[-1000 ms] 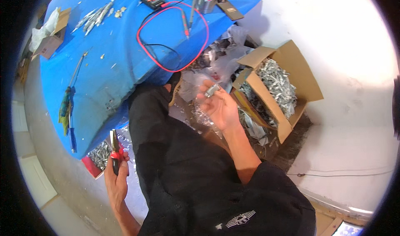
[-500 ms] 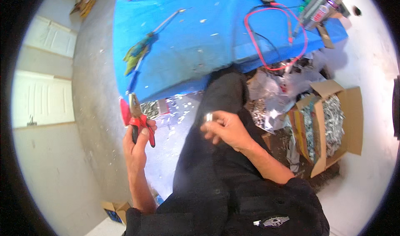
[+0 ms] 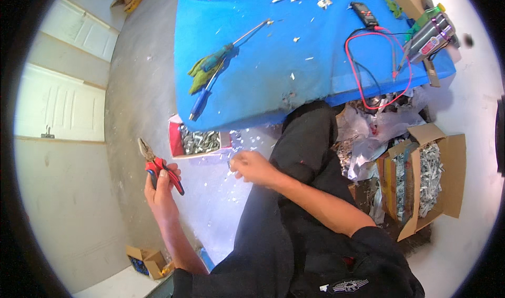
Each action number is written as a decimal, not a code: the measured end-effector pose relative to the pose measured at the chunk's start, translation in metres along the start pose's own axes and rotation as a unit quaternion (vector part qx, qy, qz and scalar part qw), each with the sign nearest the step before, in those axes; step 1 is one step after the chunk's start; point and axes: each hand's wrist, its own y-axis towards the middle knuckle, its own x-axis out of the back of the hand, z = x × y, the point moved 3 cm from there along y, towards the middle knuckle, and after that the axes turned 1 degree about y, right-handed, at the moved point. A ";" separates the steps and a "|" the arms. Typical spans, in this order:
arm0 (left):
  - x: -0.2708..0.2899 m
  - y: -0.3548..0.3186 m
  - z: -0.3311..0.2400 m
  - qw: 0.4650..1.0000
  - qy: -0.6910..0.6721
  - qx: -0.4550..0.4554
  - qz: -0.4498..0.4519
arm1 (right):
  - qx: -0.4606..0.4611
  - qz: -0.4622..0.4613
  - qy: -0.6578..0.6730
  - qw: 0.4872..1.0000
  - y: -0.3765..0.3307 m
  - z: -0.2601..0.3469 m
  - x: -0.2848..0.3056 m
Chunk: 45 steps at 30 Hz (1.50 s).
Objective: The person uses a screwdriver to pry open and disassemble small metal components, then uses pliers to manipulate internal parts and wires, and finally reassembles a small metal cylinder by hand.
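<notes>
My left hand (image 3: 162,186) is closed round combination pliers (image 3: 152,160) with red and dark handles, their metal jaws pointing up and away from me. To its right, my right hand (image 3: 251,167) is held over the floor beside my leg, its thumb and fingers pinched together. A small shiny bit shows at the fingertips, too small to name. Just beyond both hands, a red and white box (image 3: 176,140) full of small metal pieces stands at the table's near left corner.
The blue-covered table (image 3: 252,82) bears a screwdriver (image 3: 199,106), a green cloth (image 3: 202,74), a multimeter (image 3: 364,15) with red and black leads, and a steel flask (image 3: 428,40). An open cardboard box (image 3: 453,177) of metal strips stands at right. Scraps litter the floor.
The view has shifted, bringing the box of metal pieces into fuller sight. My right hand has moved left, off my leg toward that box. The pliers stay in my left hand, now tilted left.
</notes>
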 end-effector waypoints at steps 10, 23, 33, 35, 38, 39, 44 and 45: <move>-0.059 0.043 0.002 0.980 0.180 -0.026 0.080 | 0.114 -0.078 -0.039 0.990 -0.012 -0.007 0.021; -0.084 0.182 0.007 0.947 0.293 -0.132 -0.003 | 0.204 -0.088 -0.234 0.946 -0.065 0.087 0.045; -0.117 0.252 0.007 0.911 0.377 -0.166 -0.012 | 0.203 -0.217 -0.280 0.913 -0.073 0.216 0.134; -0.124 0.253 0.007 0.896 0.406 -0.180 -0.011 | 0.202 -0.248 -0.295 0.900 -0.059 0.239 0.161; -0.133 0.257 0.010 0.888 0.403 -0.220 -0.017 | 0.230 -0.304 -0.366 0.849 -0.030 0.276 0.209; -0.133 0.258 0.012 0.873 0.423 -0.240 -0.011 | 0.247 -0.319 -0.396 0.825 -0.016 0.289 0.226; -0.140 0.260 0.026 0.851 0.449 -0.270 -0.032 | 0.362 -0.383 -0.492 0.693 0.066 0.356 0.310; -0.141 0.259 0.023 0.854 0.449 -0.261 -0.031 | 0.359 -0.395 -0.500 0.682 0.083 0.366 0.323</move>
